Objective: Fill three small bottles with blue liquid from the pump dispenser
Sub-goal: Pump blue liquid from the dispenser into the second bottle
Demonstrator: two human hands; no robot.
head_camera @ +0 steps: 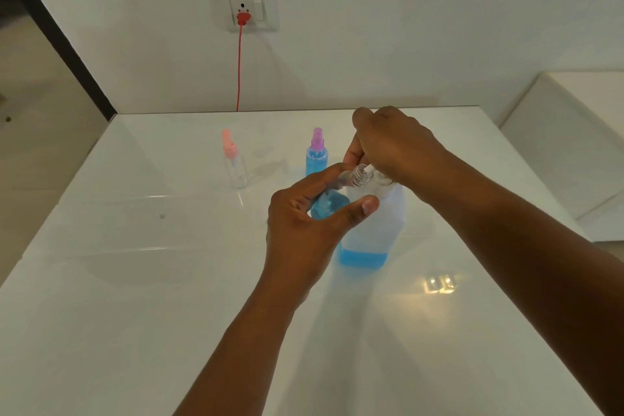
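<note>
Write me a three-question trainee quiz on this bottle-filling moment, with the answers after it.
1. True or false: the bottle with the pink cap already holds blue liquid.
2. Which hand holds the small open bottle tilted at the nozzle? A) left hand B) right hand
3. Fill in: the blue liquid in the pump dispenser reaches only its ____ part.

Key:
1. False: it looks clear and empty, while the bottle with the purple cap is filled blue.
2. A: the left hand grips it, and the right hand is on the pump head.
3. Bottom.
</note>
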